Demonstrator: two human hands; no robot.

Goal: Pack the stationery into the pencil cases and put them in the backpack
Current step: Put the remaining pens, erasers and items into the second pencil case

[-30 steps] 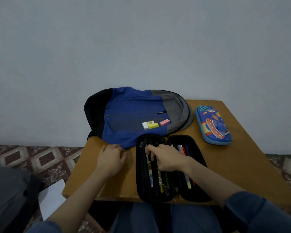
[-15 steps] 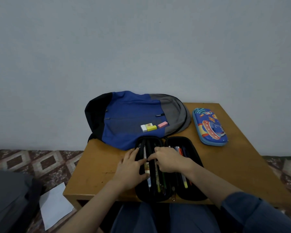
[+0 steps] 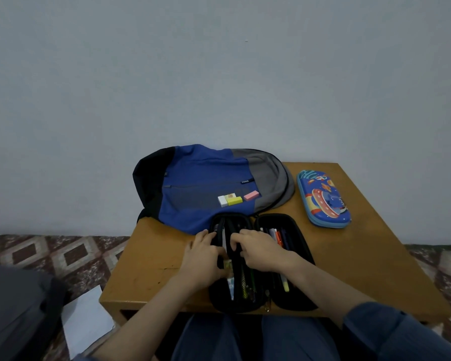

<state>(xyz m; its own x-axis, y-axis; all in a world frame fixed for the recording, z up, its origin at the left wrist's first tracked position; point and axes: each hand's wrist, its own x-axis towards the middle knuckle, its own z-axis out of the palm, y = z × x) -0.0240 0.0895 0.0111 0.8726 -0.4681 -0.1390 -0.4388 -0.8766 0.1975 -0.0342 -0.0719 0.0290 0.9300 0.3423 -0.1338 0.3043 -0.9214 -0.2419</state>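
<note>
Atop the case [image 3: 298,230] rest left hand [image 3: 202,259], right hand [image 3: 263,252]

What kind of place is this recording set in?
Likely a room in a home: a small wooden table stands against a bare wall on patterned floor tiles. On the table lie a backpack, a black case and a blue case.

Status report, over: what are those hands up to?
Left hand and right hand in the open black pencil case, grip unclear. Erasers loose on backpack. Blue pencil case shut, aside.
</note>
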